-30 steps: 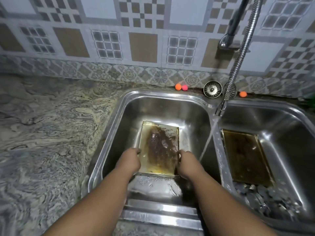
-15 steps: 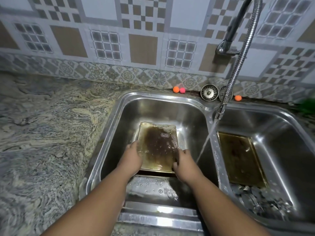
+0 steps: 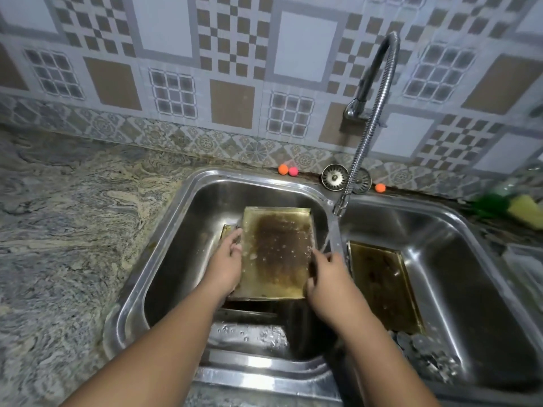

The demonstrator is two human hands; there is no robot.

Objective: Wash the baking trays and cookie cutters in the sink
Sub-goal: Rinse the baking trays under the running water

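Holding stained tray (image 3: pixel 276 254) in L basin of sink (image 3: pixel 188 218), near end lifted off the bottom. Clasping its L edge w/ left grip (image 3: pixel 227 259), curling right grip (image 3: pixel 326 277) round its R edge. Working just beside stream (image 3: pixel 329 236) from tap (image 3: pixel 340 205), close to right grip. Seeing 2nd tray (image 3: pixel 379 283) flat in R basin, cutters (image 3: pixel 423 353) heaped at its near end

no readable text, labels, brands or numbers on anything in view
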